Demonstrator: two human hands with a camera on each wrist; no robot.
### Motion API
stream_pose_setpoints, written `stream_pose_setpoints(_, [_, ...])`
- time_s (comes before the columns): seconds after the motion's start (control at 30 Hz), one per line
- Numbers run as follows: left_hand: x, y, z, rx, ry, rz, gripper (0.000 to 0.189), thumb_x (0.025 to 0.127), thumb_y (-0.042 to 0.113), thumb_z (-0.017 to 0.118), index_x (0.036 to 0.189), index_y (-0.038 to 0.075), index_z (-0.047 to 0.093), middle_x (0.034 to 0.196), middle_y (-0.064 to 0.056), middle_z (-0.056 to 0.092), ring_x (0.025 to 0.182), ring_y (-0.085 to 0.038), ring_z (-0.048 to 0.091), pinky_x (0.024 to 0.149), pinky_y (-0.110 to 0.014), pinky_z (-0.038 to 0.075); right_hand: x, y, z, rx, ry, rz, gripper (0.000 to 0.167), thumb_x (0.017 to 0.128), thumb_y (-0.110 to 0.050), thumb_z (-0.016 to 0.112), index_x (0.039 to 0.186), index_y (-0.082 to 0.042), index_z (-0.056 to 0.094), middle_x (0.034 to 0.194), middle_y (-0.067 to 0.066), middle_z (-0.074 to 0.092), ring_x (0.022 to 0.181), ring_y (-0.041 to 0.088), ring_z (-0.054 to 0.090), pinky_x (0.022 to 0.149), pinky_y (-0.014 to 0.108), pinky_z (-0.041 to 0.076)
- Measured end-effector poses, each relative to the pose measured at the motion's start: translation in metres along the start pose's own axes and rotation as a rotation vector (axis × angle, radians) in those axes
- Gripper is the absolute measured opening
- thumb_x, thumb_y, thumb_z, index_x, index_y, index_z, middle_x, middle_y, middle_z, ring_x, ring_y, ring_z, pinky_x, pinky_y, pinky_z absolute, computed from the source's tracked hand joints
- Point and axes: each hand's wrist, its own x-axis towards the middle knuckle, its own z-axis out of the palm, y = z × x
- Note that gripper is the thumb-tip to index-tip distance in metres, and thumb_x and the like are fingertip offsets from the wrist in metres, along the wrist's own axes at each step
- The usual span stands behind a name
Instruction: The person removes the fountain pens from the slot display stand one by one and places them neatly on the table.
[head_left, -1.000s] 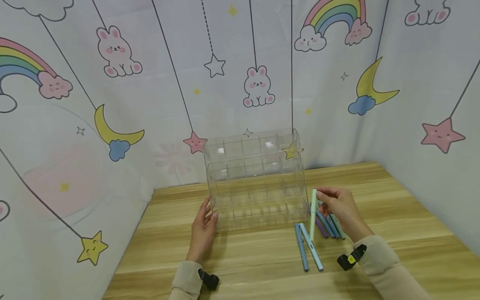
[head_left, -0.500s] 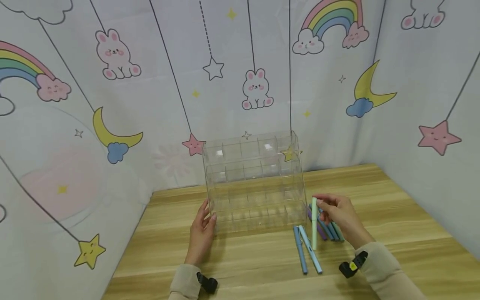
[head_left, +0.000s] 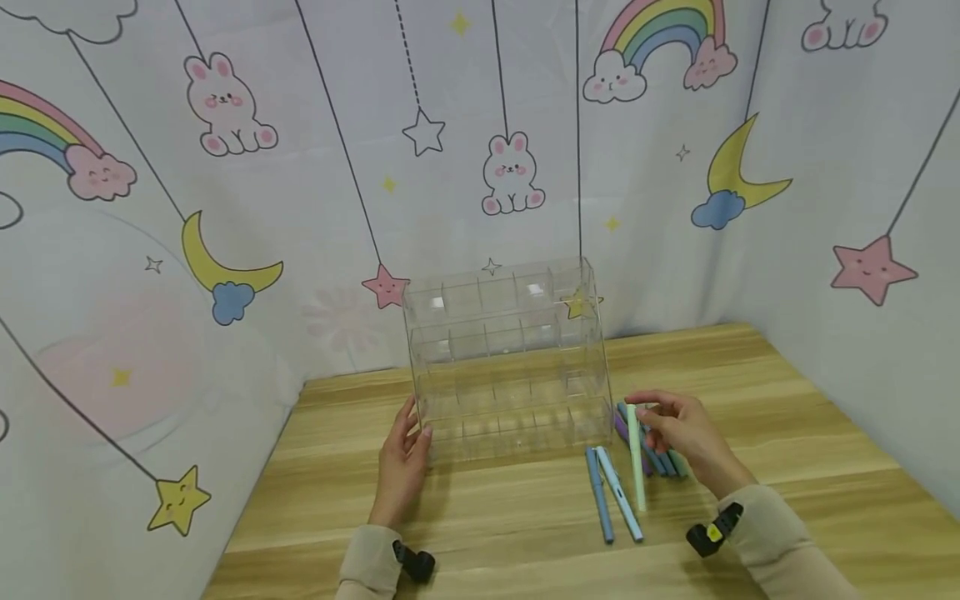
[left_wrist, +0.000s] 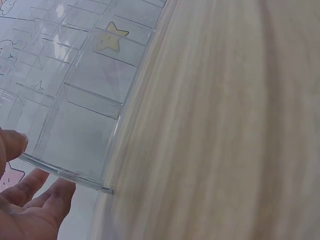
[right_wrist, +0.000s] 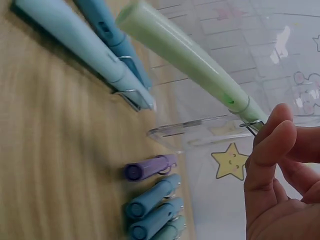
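My right hand [head_left: 686, 433] pinches a pale green pen [head_left: 637, 467] by its clip end, thumb against fingers. The pen hangs steeply, its other end pointing down toward the table. At the right wrist, this pale green pen [right_wrist: 185, 57] stretches away from the fingertips, with its metal clip close to them. A transparent tiered organizer [head_left: 510, 408] with rows of small compartments stands in the middle. At its lower left side, my left hand [head_left: 405, 467] holds the side panel, thumb in front and fingers outside. The left wrist view shows this thumb and the fingers on either side of the panel edge [left_wrist: 70, 175].
A blue pen [head_left: 600, 496] and a light blue pen [head_left: 621, 496] lie side by side right of the organizer's front. Behind the right hand lie a purple pen [right_wrist: 150, 167] and several blue and green pens [right_wrist: 155, 215]. A patterned curtain [head_left: 337, 167] surrounds the wooden table [head_left: 487, 533].
The right hand has brought the pale green pen slightly lower and toward me, and its lower end has swung to the right. The left hand stays at the organizer's side.
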Motion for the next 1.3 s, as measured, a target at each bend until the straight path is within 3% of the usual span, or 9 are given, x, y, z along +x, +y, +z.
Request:
stream_pose_setpoints(0.27, [-0.001, 0.001, -0.001, -0.006, -0.01, -0.001, 0.064, 0.113, 0.019, 0.057, 0.171, 0.027, 0.031, 0.163, -0.028, 0.049, 0.141, -0.047, 0.061, 0.113, -0.06, 0.056, 0.001, 0.01, -0.001, -0.028, -0.028, 0.0, 0.039, 0.109, -0.012, 0.06, 0.147, -0.001, 0.063, 0.08, 0.009, 0.068, 0.064, 0.02, 0.065, 0.057, 0.035, 0.059])
stream_pose_setpoints(0.47, [-0.001, 0.001, -0.001, -0.007, -0.011, -0.011, 0.064, 0.113, 0.017, 0.057, 0.171, 0.027, 0.031, 0.162, -0.027, 0.05, 0.14, -0.047, 0.061, 0.112, -0.06, 0.056, 0.002, 0.021, 0.004, -0.036, -0.075, 0.058, 0.037, 0.109, -0.011, 0.06, 0.143, 0.002, 0.064, 0.076, 0.005, 0.067, 0.06, 0.012, 0.062, 0.054, 0.029, 0.055])
stream_pose_setpoints(0.67, [0.0, -0.001, -0.001, -0.012, -0.007, -0.015, 0.064, 0.113, 0.017, 0.057, 0.171, 0.029, 0.032, 0.162, -0.026, 0.051, 0.14, -0.046, 0.062, 0.112, -0.061, 0.056, 0.003, 0.027, 0.012, -0.052, -0.125, 0.061, 0.037, 0.108, -0.01, 0.06, 0.141, 0.005, 0.065, 0.065, 0.0, 0.063, 0.054, 0.008, 0.057, 0.049, 0.022, 0.049])
stream_pose_setpoints(0.9, [0.001, 0.001, -0.001, -0.017, 0.002, -0.008, 0.064, 0.112, 0.017, 0.058, 0.17, 0.029, 0.033, 0.16, -0.026, 0.053, 0.139, -0.046, 0.063, 0.111, -0.061, 0.057, 0.004, 0.032, 0.022, -0.107, -0.083, 0.061, 0.029, 0.106, -0.003, 0.059, 0.131, 0.007, 0.07, 0.075, 0.005, 0.065, 0.055, 0.01, 0.057, 0.046, 0.022, 0.047])
stream_pose_setpoints(1.1, [0.0, 0.0, -0.001, -0.015, 0.003, -0.004, 0.063, 0.113, 0.016, 0.058, 0.17, 0.026, 0.033, 0.16, -0.027, 0.052, 0.139, -0.047, 0.062, 0.11, -0.06, 0.057, 0.005, 0.032, 0.03, -0.177, -0.024, 0.02, 0.024, 0.104, -0.001, 0.06, 0.124, 0.007, 0.071, 0.064, 0.006, 0.063, 0.052, 0.014, 0.056, 0.044, 0.024, 0.045])
stream_pose_setpoints(1.3, [0.001, -0.001, 0.0, -0.028, 0.004, 0.0, 0.064, 0.112, 0.016, 0.059, 0.17, 0.026, 0.034, 0.16, -0.028, 0.053, 0.138, -0.047, 0.063, 0.111, -0.06, 0.057, 0.004, 0.032, 0.035, -0.208, 0.019, -0.001, 0.019, 0.099, 0.002, 0.064, 0.117, 0.005, 0.063, 0.078, 0.009, 0.066, 0.054, 0.016, 0.058, 0.047, 0.024, 0.048])
